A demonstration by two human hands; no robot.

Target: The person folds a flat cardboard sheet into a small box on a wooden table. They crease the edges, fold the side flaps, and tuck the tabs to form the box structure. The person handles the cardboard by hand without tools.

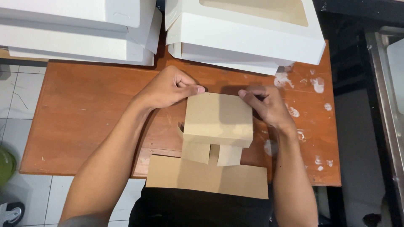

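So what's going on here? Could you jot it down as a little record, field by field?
Setting: orange-brown wooden table, paint-flecked on the right, over a tiled floor
Left hand: pinches the far left corner of the brown cardboard box
Right hand: pinches the far right corner of the same box
Box state: partly folded, flaps hanging toward the person, wide panel past the table edge
Behind: stacks of white boxes, one with a window lid

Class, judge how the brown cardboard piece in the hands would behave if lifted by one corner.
The brown cardboard piece looks thin and already creased, so it would probably bend at the folds. Its loose flaps would likely droop. It seems light: the left hand and right hand pinch it by fingertips.
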